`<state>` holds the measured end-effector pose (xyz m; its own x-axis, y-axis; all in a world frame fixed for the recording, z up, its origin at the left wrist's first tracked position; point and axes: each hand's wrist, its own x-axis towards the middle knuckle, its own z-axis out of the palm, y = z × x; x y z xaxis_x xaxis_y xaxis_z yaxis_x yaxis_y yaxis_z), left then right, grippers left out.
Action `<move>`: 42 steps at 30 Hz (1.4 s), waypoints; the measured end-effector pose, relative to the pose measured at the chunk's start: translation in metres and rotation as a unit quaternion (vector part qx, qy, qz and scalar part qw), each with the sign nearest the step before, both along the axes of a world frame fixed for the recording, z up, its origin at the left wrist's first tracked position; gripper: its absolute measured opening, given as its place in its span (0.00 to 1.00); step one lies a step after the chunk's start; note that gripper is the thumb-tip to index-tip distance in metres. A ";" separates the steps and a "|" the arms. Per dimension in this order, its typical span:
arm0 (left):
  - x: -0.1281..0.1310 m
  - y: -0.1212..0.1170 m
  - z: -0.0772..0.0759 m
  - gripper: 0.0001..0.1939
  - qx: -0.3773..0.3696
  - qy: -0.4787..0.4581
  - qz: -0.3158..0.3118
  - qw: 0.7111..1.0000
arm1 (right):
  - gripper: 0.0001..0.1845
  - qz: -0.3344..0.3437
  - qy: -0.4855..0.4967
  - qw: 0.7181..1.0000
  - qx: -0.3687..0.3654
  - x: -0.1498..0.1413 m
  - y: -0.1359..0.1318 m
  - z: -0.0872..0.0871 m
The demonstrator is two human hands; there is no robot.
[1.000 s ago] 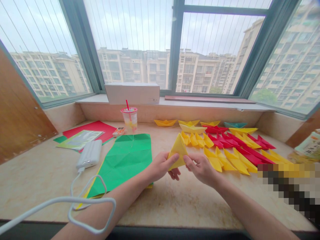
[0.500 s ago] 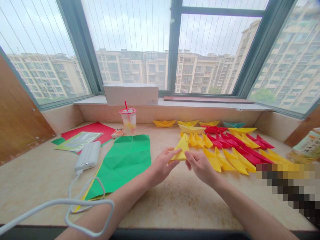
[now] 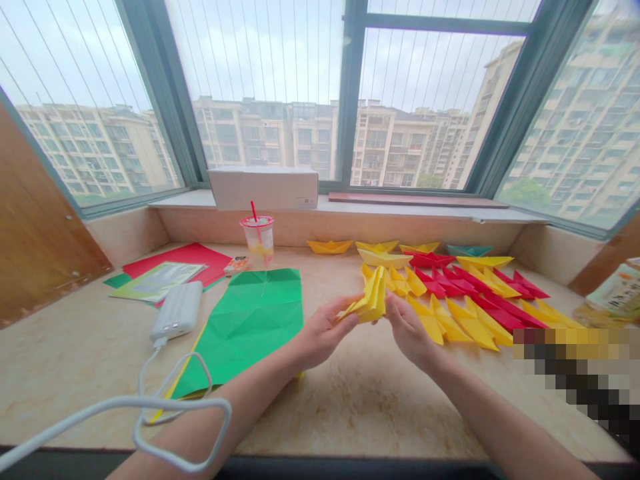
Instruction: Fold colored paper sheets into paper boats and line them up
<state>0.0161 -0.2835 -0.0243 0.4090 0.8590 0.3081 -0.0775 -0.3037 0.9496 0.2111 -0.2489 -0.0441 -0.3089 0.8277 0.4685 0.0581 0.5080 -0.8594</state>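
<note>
I hold a folded yellow paper piece (image 3: 373,301) above the stone counter (image 3: 350,400), between both hands. My left hand (image 3: 323,333) pinches its left lower corner with thumb and fingers. My right hand (image 3: 410,330) grips its right side, fingers closed on the paper. The piece is spread apart at the top, showing layered flaps. Just behind and to the right lie rows of finished yellow folded shapes (image 3: 465,323) and red folded shapes (image 3: 475,283).
A large creased green sheet (image 3: 250,317) lies left of my hands. A white power bank (image 3: 177,310) with a looping cable (image 3: 150,407), red paper (image 3: 190,260), a drink cup with straw (image 3: 259,240) and a white box (image 3: 264,188) stand further left and back.
The yellow piece went from a flat triangle to a shape pulled open at the top. Both hands rose slightly and moved a little to the right.
</note>
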 end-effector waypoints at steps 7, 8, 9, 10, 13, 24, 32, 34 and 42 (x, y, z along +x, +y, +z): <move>0.000 -0.003 0.005 0.25 0.008 0.003 0.029 1.000 | 0.27 0.009 -0.032 0.999 0.014 -0.002 -0.003 0.000; 0.001 -0.003 0.006 0.24 0.007 -0.001 0.035 0.999 | 0.26 0.012 -0.029 0.999 0.010 -0.003 -0.004 0.001; 0.002 -0.004 0.005 0.24 0.004 -0.003 0.040 0.999 | 0.26 0.013 -0.026 1.000 0.007 -0.003 -0.004 0.003; 0.003 -0.004 0.005 0.24 0.000 -0.004 0.041 0.999 | 0.26 0.012 -0.025 1.000 0.004 -0.004 -0.005 0.004; 0.004 -0.005 0.001 0.24 -0.007 0.007 0.040 0.999 | 0.26 0.010 -0.024 1.000 -0.017 -0.005 -0.008 0.008; 0.002 -0.001 -0.007 0.33 -0.048 0.006 0.050 0.998 | 0.20 0.040 0.027 0.994 -0.101 -0.002 -0.004 0.005; -0.001 0.002 0.006 0.24 -0.102 -0.039 0.050 0.993 | 0.26 0.018 0.046 0.990 -0.135 -0.002 -0.003 0.008; -0.002 0.004 0.005 0.22 -0.116 -0.039 0.074 0.990 | 0.30 0.017 0.050 0.990 -0.129 -0.003 -0.005 0.010; 0.001 0.005 0.002 0.20 -0.139 -0.123 0.010 0.982 | 0.19 0.014 0.008 0.993 -0.118 0.002 -0.003 0.012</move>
